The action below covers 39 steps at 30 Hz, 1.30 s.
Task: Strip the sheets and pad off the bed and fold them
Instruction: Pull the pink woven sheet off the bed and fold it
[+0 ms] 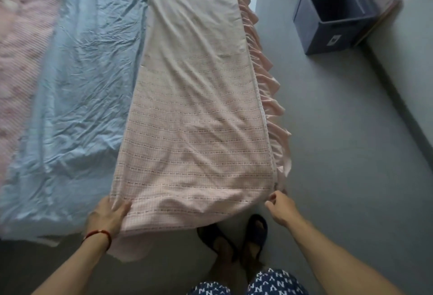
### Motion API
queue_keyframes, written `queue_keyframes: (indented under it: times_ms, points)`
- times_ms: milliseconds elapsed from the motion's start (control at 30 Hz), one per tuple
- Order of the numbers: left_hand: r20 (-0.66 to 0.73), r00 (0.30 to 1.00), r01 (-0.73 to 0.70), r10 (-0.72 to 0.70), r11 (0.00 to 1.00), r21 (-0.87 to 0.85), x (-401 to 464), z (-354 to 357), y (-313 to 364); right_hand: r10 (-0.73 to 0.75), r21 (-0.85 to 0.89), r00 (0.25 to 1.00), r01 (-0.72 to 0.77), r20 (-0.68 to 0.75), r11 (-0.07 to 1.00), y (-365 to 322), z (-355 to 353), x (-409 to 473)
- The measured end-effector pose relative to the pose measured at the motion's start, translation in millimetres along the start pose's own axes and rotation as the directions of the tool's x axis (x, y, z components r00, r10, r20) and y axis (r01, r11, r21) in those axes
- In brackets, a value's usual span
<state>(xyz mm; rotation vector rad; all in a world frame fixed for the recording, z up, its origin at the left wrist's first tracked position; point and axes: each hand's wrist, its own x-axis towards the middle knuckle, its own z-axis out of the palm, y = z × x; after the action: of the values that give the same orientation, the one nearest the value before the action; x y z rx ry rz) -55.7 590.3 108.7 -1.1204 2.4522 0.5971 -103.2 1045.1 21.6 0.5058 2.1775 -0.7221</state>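
A pink checked sheet (199, 112) with a ruffled edge lies folded into a long strip down the right side of the bed. My left hand (109, 216) grips its near left corner, thumb on top of the fabric. My right hand (280, 205) pinches the near right corner where the ruffle (271, 98) hangs over the bed's side. A wrinkled light blue sheet (79, 84) covers the middle of the bed. Further left lies a fuzzy pink pad (21, 48).
A dark blue open storage bin (332, 13) stands on the grey floor (339, 154) at the upper right, against a wall. My feet in dark slippers (234, 236) stand at the foot of the bed.
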Motion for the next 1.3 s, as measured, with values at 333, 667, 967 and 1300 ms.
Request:
queue_keyframes:
  times_ms: [333,667,967,1300]
  points:
    - [-0.009,0.996,0.089,-0.089,0.995,0.05,12.3,38.1,-47.4,0.114,0.406,0.993,-0.12,0.039,0.906,32.0,37.1,63.7]
    - [0.003,0.999,0.032,-0.032,0.999,-0.025,22.4,55.8,-60.2,0.29,0.617,0.956,-0.203,-0.043,0.761,26.0,74.0,76.1]
    - [0.041,0.999,0.023,-0.02,0.997,-0.072,15.9,59.8,-51.7,0.179,0.535,0.927,0.027,-0.33,0.845,10.1,81.4,55.9]
    - [0.038,0.999,0.04,-0.036,0.991,-0.131,11.0,71.7,-50.0,0.206,0.506,0.906,0.009,-0.369,0.863,3.5,80.5,61.6]
